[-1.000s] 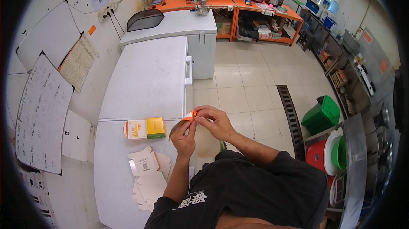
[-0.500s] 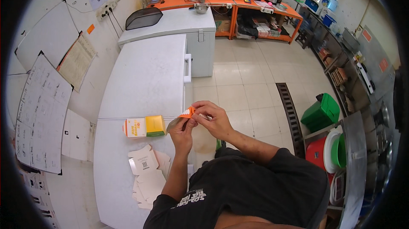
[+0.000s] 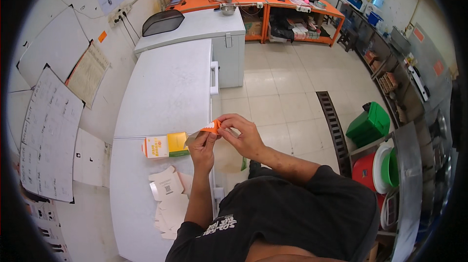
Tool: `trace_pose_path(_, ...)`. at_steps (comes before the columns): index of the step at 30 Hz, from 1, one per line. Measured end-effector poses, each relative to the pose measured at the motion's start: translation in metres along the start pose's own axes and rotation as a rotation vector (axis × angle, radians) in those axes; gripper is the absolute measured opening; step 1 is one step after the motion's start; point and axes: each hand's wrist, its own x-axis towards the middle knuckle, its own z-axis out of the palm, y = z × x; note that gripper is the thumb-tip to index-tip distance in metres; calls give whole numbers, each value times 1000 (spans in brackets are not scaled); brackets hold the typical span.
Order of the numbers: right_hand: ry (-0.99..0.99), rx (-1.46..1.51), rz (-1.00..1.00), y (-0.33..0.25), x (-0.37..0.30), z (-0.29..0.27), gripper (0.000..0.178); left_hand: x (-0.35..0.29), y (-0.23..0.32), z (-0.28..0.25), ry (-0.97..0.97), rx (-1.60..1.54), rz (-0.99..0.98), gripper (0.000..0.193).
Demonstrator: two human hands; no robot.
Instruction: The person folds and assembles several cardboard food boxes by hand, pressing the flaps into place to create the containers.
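Note:
Between my two hands is an orange and white cardboard box piece [image 3: 211,126], partly folded, with a greyish flap showing on its left. My left hand [image 3: 202,148] pinches it from below, thumb pointing up. On its right side, the fingers of my right hand [image 3: 240,134] close on the edge. Left of my hands, on the white freezer lid [image 3: 161,86], stand a white and orange box [image 3: 156,147] and a yellow and green box [image 3: 177,144], side by side. Nearer to me lie several flat, unfolded cardboard blanks [image 3: 170,208], partly overlapping.
A second white chest freezer [image 3: 234,62] stands beyond, with a dark mesh cover [image 3: 163,23] and a metal bowl [image 3: 227,9] on it. Behind is an orange table [image 3: 253,0]. To the right are a floor drain grate [image 3: 334,130], a green bin [image 3: 369,124] and metal shelving [image 3: 407,164].
The orange piece has tilted and shifted slightly left in my hands, showing more of its orange side. Both hands keep their grip; the boxes and blanks stay in place.

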Motion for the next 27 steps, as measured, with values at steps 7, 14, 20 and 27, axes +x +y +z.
trace_pose_path(7, 66, -1, -75, 4, -2, 7, 12, 0, 3, -2, -25, 121, 62, 24)
trace_pose_path(14, -24, 50, -29, 1, 0, -6, 14, -3, 7, 7, 141, -63, 8, 26)
trace_pose_path(20, -49, 116, 19, -4, -5, -2, 12, -12, -9, 4, 124, -80, -29, 26)
trace_pose_path(27, -49, 145, 44, 3, -8, -4, 14, -10, 1, 10, 162, -65, -4, 24)
